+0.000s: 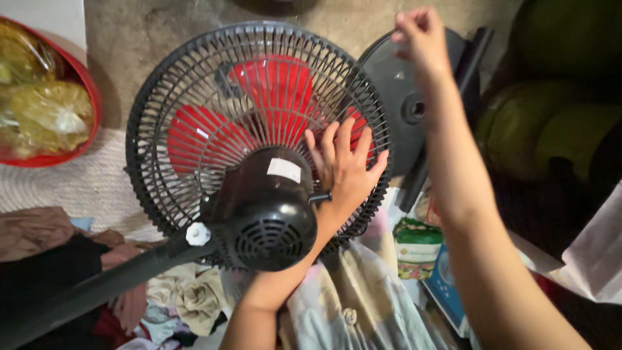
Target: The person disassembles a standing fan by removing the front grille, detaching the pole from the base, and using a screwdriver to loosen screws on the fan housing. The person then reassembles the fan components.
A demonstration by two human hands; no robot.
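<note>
- We see the fan (259, 146) lying tilted over a heap of clothes (188, 298), its black grille facing away.
- Our left hand (343, 168) rests flat and unclenched against the grille beside the motor (265, 214).
- Our right hand (421, 35) pinches the black round base (405, 97) at its rim.

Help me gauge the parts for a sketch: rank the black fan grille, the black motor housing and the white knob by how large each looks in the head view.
1. Black fan grille
2. Black motor housing, though it sits nearer the camera
3. White knob
</note>
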